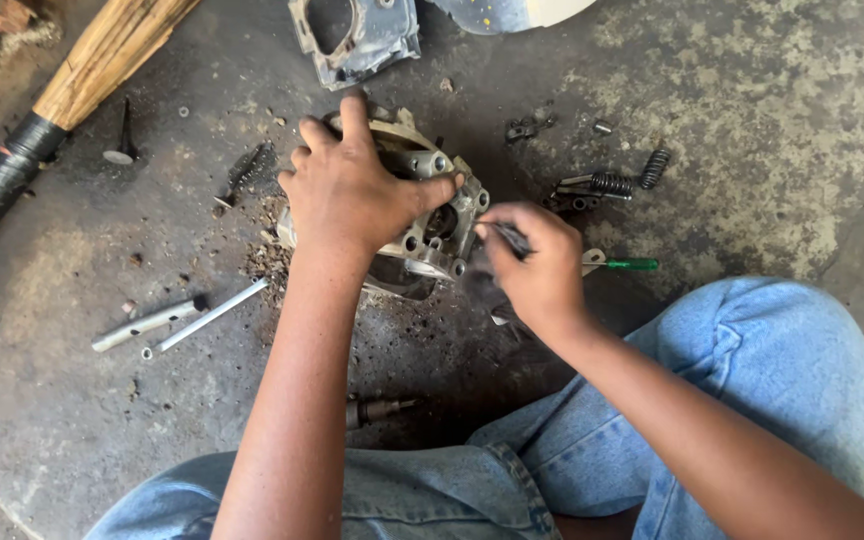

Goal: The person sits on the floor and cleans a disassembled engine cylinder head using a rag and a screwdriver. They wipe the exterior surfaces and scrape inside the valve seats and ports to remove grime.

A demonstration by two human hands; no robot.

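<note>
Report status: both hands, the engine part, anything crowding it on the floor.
Left hand flat on the metal engine part, steadying it. Right hand grips a thin tool at its edge. Springs, green-handled screwdriver close alongside.

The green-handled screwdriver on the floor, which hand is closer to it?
Right. The right hand sits just beside the green-handled screwdriver, holding a small tool. The left hand rests on the metal engine part, farther away.
</note>
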